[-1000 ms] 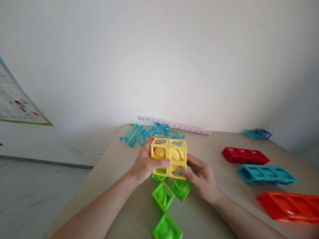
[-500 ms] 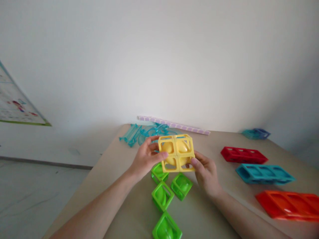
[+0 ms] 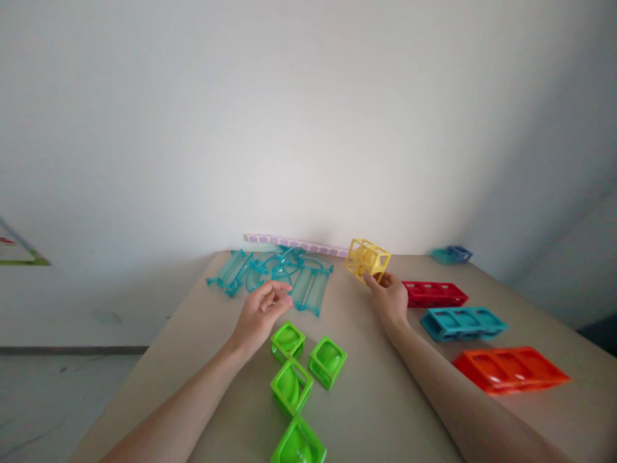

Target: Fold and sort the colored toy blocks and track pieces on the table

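My right hand [image 3: 389, 301] grips a yellow block of joined open-framed cubes [image 3: 368, 257] by its lower edge, holding it tilted at the back of the table. Rounded yellow shapes show inside its frames. My left hand [image 3: 259, 316] is empty, its fingers half curled and the thumb apart from them. Just below it are several green open-framed cubes [image 3: 291, 387], with one green cube [image 3: 328, 362] standing a little to the right. Beyond my left hand lie clear teal plastic pieces [image 3: 311, 290].
On the table's right side lie a red block row [image 3: 436, 294], a blue block row [image 3: 465, 323] and an orange block row [image 3: 511, 370]. A purple patterned strip [image 3: 299, 244] rests by the wall [image 3: 308, 128]. Small blue pieces [image 3: 450, 255] sit at the back right corner.
My left hand has let go of the yellow block and drawn away to the left. My right hand has carried the block back and to the right, turning it. The camera view has shifted.
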{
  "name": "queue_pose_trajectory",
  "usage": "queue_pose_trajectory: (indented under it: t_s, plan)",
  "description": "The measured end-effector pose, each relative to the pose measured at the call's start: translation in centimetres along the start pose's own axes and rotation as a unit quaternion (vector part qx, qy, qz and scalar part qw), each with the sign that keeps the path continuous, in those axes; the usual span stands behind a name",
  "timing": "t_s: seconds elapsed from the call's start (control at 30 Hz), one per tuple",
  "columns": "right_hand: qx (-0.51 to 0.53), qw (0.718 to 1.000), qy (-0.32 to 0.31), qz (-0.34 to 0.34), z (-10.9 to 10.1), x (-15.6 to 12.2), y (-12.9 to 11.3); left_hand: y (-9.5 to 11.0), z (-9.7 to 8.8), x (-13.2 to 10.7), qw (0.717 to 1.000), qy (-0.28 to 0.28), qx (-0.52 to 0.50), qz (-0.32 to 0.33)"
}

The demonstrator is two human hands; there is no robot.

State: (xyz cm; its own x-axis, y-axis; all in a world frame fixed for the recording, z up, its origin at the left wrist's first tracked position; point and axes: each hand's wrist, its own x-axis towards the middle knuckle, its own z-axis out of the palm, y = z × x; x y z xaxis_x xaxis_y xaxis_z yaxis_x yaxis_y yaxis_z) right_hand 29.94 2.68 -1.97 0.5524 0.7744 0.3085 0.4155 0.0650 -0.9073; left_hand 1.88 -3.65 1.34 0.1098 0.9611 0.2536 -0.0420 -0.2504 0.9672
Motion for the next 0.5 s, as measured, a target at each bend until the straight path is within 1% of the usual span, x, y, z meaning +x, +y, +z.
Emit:
queue_pose_trajectory:
  t_s: [0.1,0.27,0.4,0.5]
  plan:
    - [-0.073,0.997,-0.002,0.021,0.0,0.3,0.2,-0.3,0.1,-0.1,1.0,-0.023,0.017,-0.008]
    - [-0.154,0.988,0.0,0.028,0.0,-0.4,-0.7,-0.6,0.1,-0.1,0.998,-0.045,0.038,-0.024]
    - [-0.177,0.984,-0.001,0.035,-0.2,0.0,-0.5,-1.0,0.1,-0.1,0.996,-0.062,0.056,-0.04]
    - [-0.158,0.986,-0.007,0.049,-0.3,0.6,-0.1,-1.2,0.3,-0.1,0.994,-0.073,0.066,-0.047]
